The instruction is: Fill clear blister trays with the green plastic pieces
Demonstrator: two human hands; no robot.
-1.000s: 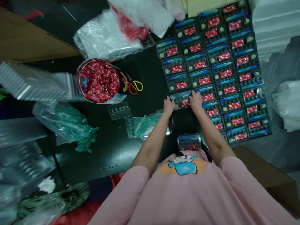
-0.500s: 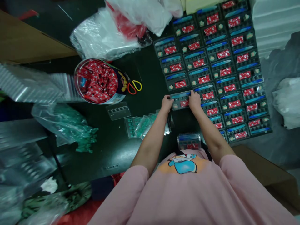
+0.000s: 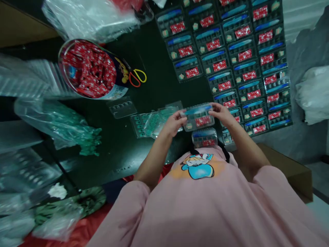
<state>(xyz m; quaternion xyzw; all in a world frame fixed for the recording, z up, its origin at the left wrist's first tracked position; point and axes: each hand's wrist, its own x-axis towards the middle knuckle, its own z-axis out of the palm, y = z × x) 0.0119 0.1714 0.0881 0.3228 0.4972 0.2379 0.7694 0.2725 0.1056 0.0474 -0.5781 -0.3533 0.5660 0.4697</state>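
Note:
Between my two hands is a clear plastic tray (image 3: 191, 126) with a blue pen, a red patterned packet and a small pale piece in it. My left hand (image 3: 174, 123) pinches its left end, and my right hand (image 3: 221, 113) grips the right end. The tray is raised off the dark table. Just below it, close to my body, stands a stack of similar filled trays (image 3: 204, 138). Rows of filled trays (image 3: 240, 70) cover the table's right side, each with a pen, a packet and a small piece.
A round tub (image 3: 120, 92) of red packets lies tipped at left, with scissors (image 3: 138, 77) beside it. Green pieces in a bag (image 3: 77, 128), a tray with green pieces (image 3: 138, 125), an unfilled clear tray (image 3: 122, 107) and plastic bags (image 3: 95, 20) are around.
Both hands have lifted the tray from its place beside the rows and drawn it toward my body. The head view has shifted, so the table's contents appear higher and mostly further left.

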